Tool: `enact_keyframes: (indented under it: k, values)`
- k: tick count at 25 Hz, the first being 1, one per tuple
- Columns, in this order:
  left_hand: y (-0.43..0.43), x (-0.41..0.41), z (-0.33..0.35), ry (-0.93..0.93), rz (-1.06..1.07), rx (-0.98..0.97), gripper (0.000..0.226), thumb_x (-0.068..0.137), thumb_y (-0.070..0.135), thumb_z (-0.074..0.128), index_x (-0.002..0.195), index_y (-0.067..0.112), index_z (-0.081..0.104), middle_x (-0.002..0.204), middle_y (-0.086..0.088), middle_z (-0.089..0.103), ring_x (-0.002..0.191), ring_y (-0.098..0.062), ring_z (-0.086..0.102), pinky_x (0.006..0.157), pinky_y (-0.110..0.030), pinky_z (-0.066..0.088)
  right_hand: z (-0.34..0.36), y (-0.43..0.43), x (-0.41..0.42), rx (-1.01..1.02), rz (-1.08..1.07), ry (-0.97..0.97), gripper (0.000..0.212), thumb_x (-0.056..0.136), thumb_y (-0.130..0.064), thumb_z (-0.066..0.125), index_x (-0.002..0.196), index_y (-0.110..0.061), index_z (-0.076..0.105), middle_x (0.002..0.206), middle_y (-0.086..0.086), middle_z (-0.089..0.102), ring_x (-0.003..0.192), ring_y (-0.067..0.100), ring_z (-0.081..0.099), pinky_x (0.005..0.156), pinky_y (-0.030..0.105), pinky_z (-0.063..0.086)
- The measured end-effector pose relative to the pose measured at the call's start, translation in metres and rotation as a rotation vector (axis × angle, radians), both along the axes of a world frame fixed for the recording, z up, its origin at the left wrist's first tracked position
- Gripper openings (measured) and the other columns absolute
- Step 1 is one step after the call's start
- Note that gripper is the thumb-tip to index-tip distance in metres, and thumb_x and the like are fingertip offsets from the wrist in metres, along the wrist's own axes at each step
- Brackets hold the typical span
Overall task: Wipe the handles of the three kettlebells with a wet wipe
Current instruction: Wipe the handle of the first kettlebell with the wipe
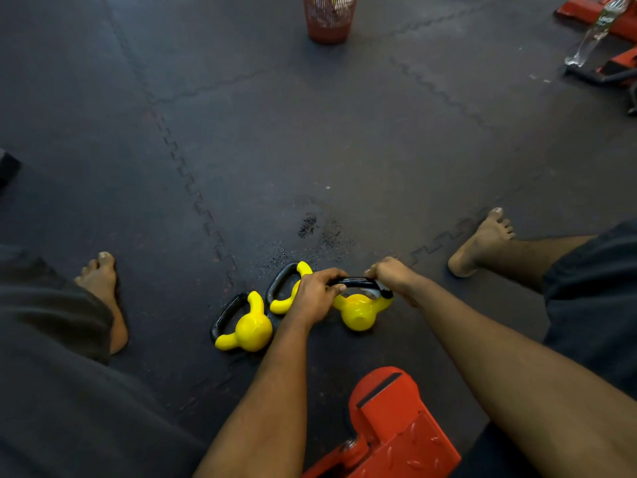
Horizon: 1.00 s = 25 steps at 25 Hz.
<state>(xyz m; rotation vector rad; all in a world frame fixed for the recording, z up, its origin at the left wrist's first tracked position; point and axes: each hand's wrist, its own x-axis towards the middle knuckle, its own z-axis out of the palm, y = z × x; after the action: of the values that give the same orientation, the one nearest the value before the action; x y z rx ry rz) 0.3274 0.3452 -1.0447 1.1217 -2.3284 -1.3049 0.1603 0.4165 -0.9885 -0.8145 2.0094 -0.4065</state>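
Note:
Three yellow kettlebells with black handles lie on the dark rubber floor between my feet. The left kettlebell (249,328) and the middle kettlebell (284,298) lie untouched, handles pointing away from me. My left hand (315,293) grips the left end of the right kettlebell's (358,310) black handle. My right hand (389,276) is closed over the handle's right end with a white wet wipe (381,291) pressed against it; only a small edge of the wipe shows.
A red metal machine foot (389,432) juts in just below my arms. My bare feet (103,291) (482,243) flank the kettlebells. A red mesh bin (329,17) stands far ahead; red equipment and a clear plastic bottle (596,29) sit at the top right.

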Motion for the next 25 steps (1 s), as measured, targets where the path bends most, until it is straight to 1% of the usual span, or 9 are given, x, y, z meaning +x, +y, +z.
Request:
enact_keyframes:
  k: [3, 5, 10, 13, 15, 17, 19, 22, 25]
  values:
    - [-0.001, -0.001, 0.0, 0.011, -0.006, -0.001, 0.024, 0.084, 0.014, 0.069, 0.107, 0.021, 0.071, 0.095, 0.003, 0.073, 0.083, -0.001, 0.056, 0.068, 0.006, 0.032, -0.006, 0.013, 0.004, -0.14, -0.36, -0.213, 0.009, 0.093, -0.007, 0.05, 0.087, -0.006, 0.058, 0.079, 0.009, 0.054, 0.062, 0.013, 0.048, 0.058, 0.023, 0.041]
    - [-0.001, -0.002, 0.0, 0.01, -0.002, -0.007, 0.025, 0.084, 0.014, 0.07, 0.108, 0.021, 0.072, 0.096, 0.003, 0.072, 0.081, 0.003, 0.054, 0.068, 0.007, 0.031, -0.007, 0.017, 0.006, -0.168, -0.505, -0.284, 0.018, 0.095, -0.009, 0.05, 0.08, -0.005, 0.06, 0.075, 0.015, 0.058, 0.06, 0.018, 0.053, 0.052, 0.021, 0.045]
    - [0.001, 0.002, 0.003, 0.002, 0.012, 0.013, 0.025, 0.086, 0.013, 0.068, 0.109, 0.02, 0.071, 0.097, 0.001, 0.073, 0.085, -0.005, 0.057, 0.068, 0.005, 0.032, 0.0, 0.006, 0.0, -0.001, -0.306, -0.202, 0.022, 0.098, -0.015, 0.047, 0.088, -0.002, 0.062, 0.077, 0.014, 0.06, 0.067, 0.018, 0.05, 0.061, 0.026, 0.041]
    - [0.006, 0.001, 0.003, 0.006, 0.011, 0.006, 0.026, 0.087, 0.012, 0.066, 0.112, 0.018, 0.07, 0.101, -0.001, 0.072, 0.087, -0.005, 0.057, 0.071, 0.0, 0.033, -0.002, -0.002, -0.002, 0.078, -0.167, -0.143, 0.029, 0.097, -0.013, 0.044, 0.081, -0.002, 0.066, 0.077, 0.011, 0.06, 0.071, 0.018, 0.051, 0.066, 0.029, 0.042]
    - [0.007, 0.001, 0.003, 0.007, 0.014, 0.016, 0.028, 0.087, 0.011, 0.066, 0.114, 0.017, 0.069, 0.106, -0.002, 0.072, 0.091, -0.007, 0.059, 0.077, -0.005, 0.035, -0.002, -0.006, -0.002, 0.094, -0.146, -0.116, 0.03, 0.096, -0.011, 0.045, 0.075, -0.007, 0.066, 0.071, 0.006, 0.06, 0.066, 0.016, 0.052, 0.058, 0.028, 0.041]
    - [0.007, 0.002, 0.002, 0.023, 0.032, 0.033, 0.028, 0.087, 0.01, 0.065, 0.114, 0.016, 0.069, 0.107, -0.003, 0.072, 0.094, -0.01, 0.061, 0.079, -0.007, 0.037, -0.004, -0.005, 0.0, 0.061, -0.167, -0.173, 0.028, 0.098, -0.014, 0.045, 0.078, -0.009, 0.064, 0.07, 0.004, 0.061, 0.059, 0.012, 0.054, 0.052, 0.021, 0.043]
    - [0.005, 0.005, 0.001, 0.037, 0.046, 0.048, 0.027, 0.088, 0.009, 0.065, 0.114, 0.016, 0.069, 0.106, -0.002, 0.072, 0.094, -0.011, 0.061, 0.08, -0.009, 0.039, -0.012, 0.001, 0.005, -0.032, -0.212, -0.281, 0.031, 0.101, -0.019, 0.045, 0.078, -0.007, 0.063, 0.071, 0.009, 0.064, 0.057, 0.013, 0.056, 0.058, 0.022, 0.046]
    - [0.006, 0.005, 0.0, 0.054, 0.038, 0.055, 0.026, 0.088, 0.01, 0.065, 0.113, 0.017, 0.069, 0.104, -0.001, 0.072, 0.095, -0.012, 0.062, 0.082, -0.013, 0.041, -0.022, 0.017, 0.008, -0.201, -0.276, -0.332, 0.039, 0.101, -0.026, 0.046, 0.074, -0.006, 0.065, 0.067, 0.01, 0.065, 0.058, 0.014, 0.055, 0.054, 0.018, 0.045]
    - [0.007, 0.002, 0.0, 0.063, 0.038, 0.061, 0.025, 0.087, 0.011, 0.065, 0.111, 0.018, 0.07, 0.103, 0.0, 0.072, 0.094, -0.012, 0.063, 0.079, -0.01, 0.04, -0.029, 0.027, 0.006, -0.284, -0.359, -0.375, 0.038, 0.102, -0.024, 0.044, 0.085, 0.001, 0.067, 0.072, 0.014, 0.065, 0.061, 0.015, 0.056, 0.06, 0.018, 0.046]
